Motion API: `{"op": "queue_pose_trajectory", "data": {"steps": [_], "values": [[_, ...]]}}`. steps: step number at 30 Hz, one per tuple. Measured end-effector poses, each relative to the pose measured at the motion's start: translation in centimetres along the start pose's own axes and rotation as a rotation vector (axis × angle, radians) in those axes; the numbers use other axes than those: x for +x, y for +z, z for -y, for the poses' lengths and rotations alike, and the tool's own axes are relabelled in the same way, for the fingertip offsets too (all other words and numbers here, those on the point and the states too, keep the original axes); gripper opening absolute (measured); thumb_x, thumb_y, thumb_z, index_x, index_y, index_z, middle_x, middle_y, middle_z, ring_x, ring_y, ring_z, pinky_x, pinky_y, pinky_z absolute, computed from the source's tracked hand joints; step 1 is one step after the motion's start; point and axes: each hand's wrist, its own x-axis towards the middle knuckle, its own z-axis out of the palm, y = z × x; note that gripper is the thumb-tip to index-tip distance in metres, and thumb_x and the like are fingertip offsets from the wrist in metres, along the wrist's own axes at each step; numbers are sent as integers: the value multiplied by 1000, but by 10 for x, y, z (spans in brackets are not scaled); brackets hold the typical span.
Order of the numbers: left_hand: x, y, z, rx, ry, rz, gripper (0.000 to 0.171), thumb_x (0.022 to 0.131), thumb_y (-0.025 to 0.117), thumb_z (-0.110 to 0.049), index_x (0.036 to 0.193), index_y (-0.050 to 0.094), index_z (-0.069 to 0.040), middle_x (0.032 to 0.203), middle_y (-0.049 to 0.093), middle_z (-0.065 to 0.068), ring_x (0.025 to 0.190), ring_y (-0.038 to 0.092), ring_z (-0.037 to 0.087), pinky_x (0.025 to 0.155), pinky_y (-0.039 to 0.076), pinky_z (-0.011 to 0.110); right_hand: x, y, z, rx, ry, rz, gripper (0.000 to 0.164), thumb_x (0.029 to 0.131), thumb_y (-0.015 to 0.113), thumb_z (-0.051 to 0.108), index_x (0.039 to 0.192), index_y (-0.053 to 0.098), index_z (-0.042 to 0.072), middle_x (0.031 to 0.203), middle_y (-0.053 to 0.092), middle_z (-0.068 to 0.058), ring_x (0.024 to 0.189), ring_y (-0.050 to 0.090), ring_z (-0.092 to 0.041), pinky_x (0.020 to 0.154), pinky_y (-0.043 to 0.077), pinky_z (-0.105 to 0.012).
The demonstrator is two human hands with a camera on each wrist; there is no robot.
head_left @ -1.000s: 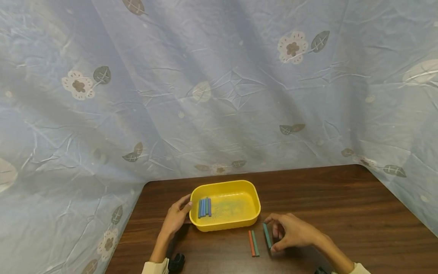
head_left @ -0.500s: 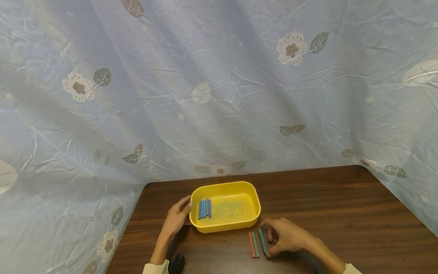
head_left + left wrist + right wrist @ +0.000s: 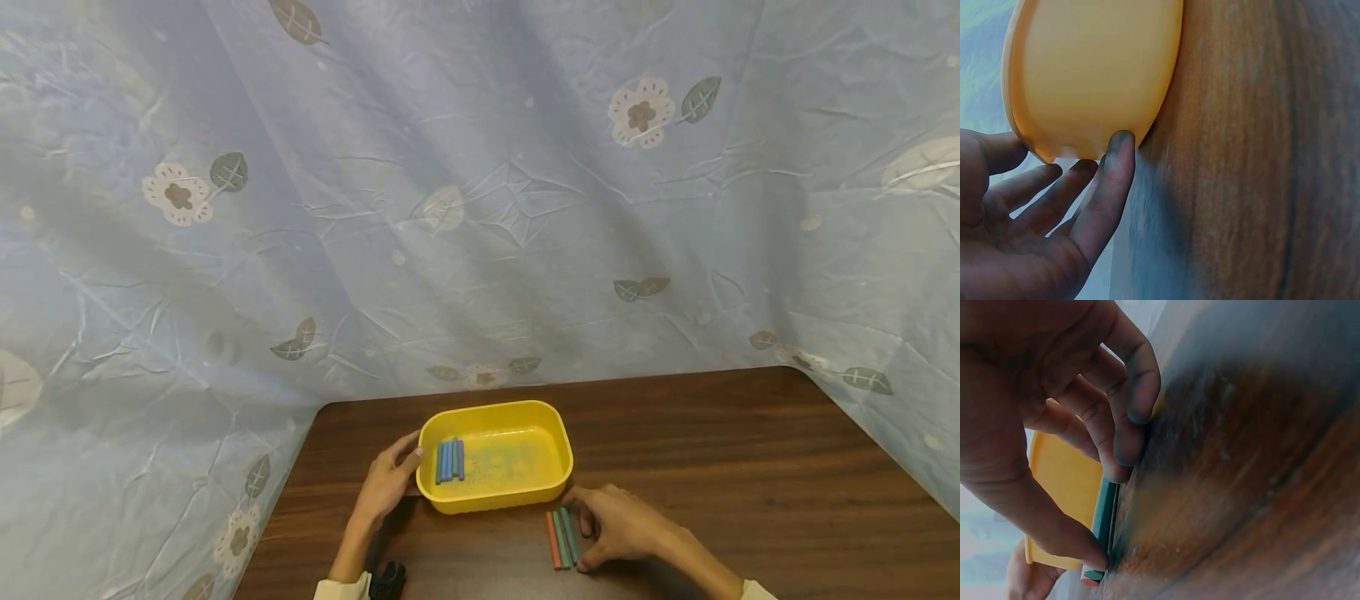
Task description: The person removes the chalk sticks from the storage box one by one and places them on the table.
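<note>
In the head view, my right hand pinches a dark green chalk stick by its two ends, thumb at the near end. This stick lies on the table close beside a lighter green chalk stick and an orange-red one. The right wrist view shows the held green chalk stick low against the table. My left hand rests its fingertips on the left end of a yellow tray, thumb at the rim. Inside the tray's left part, several blue, green and purple chalk sticks lie side by side.
The brown wood-grain table extends to the right of the tray. A pale blue curtain with flower and leaf prints hangs behind and along the sides of the table. Coloured dust marks the tray floor.
My right hand has moved left with the dark green chalk stick, bringing it beside the lighter green one. The left hand and the tray have stayed put.
</note>
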Motion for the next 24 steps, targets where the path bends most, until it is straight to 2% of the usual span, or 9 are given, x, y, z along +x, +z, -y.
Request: {"op": "queue_pose_trajectory", "data": {"steps": [2, 7, 11, 16, 19, 22, 24], "values": [[0, 0, 0, -16, -5, 4, 49, 112, 59, -21, 159, 53, -10, 150, 61, 27, 113, 75, 34, 72, 70, 37, 1, 1, 0, -2, -1, -3, 72, 75, 98, 31, 134, 66, 7, 85, 63, 13, 69, 53, 2, 61, 49, -18], [0, -1, -1, 25, 6, -10, 48, 112, 60, -23, 158, 54, -11, 150, 63, 25, 118, 73, 33, 77, 70, 36, 2, 2, 1, -9, 4, -10, 71, 74, 99, 30, 133, 67, 9, 84, 63, 12, 68, 52, 2, 60, 49, -18], [-1, -1, -1, 46, 7, -13, 49, 112, 61, -25, 158, 55, -11, 150, 63, 25, 117, 73, 32, 81, 70, 38, 3, 2, 2, -4, 8, -7, 71, 73, 99, 29, 133, 66, 10, 84, 62, 12, 68, 53, 2, 59, 49, -18], [-1, 0, 0, 40, 4, -6, 49, 111, 61, -24, 158, 54, -10, 150, 62, 28, 114, 74, 33, 80, 70, 40, 1, -4, 5, 25, 22, 16, 73, 74, 100, 31, 136, 66, 10, 86, 65, 10, 69, 56, 1, 60, 52, -19], [-1, 0, 1, 73, 12, -15, 48, 111, 61, -25, 157, 55, -11, 150, 63, 26, 121, 72, 36, 89, 69, 46, -1, -13, 9, 13, 14, 35, 72, 75, 100, 32, 135, 67, 11, 88, 66, 10, 72, 57, 1, 61, 52, -19], [0, 0, 2, 126, 28, -29, 48, 111, 61, -27, 156, 57, -12, 152, 62, 22, 132, 66, 38, 104, 62, 53, -3, -21, 15, -30, -13, 69, 68, 75, 100, 32, 133, 69, 12, 89, 67, 12, 75, 57, 1, 64, 53, -19], [0, 0, 2, 137, 32, -32, 48, 111, 61, -27, 156, 57, -13, 153, 62, 21, 135, 64, 39, 109, 59, 57, -3, -25, 19, -51, -38, 96, 64, 77, 99, 30, 132, 70, 13, 90, 67, 14, 77, 58, 2, 65, 53, -19]]}}
